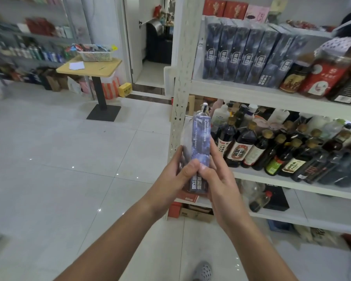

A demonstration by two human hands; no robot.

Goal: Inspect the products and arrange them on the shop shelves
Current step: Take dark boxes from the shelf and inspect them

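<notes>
One blue packet [200, 142] in left hand [173, 177], right hand [219, 181] — white shelves [251, 94], tiled floor [69, 169].

boxes [249, 57] on shelf [251, 94] | bottles [272, 151] below | table [89, 66] far left

A small shop. On the right, white metal shelves [272, 98] carry rows of identical dark blue boxes [247, 55], with ranks of soy sauce bottles [239, 147] one tier below. Far left, more racks [28, 43] hold stocked bottles and packets. A small worktop [89, 66] bears a basket of goods [95, 52] over a pale tiled floor [59, 159].
</notes>
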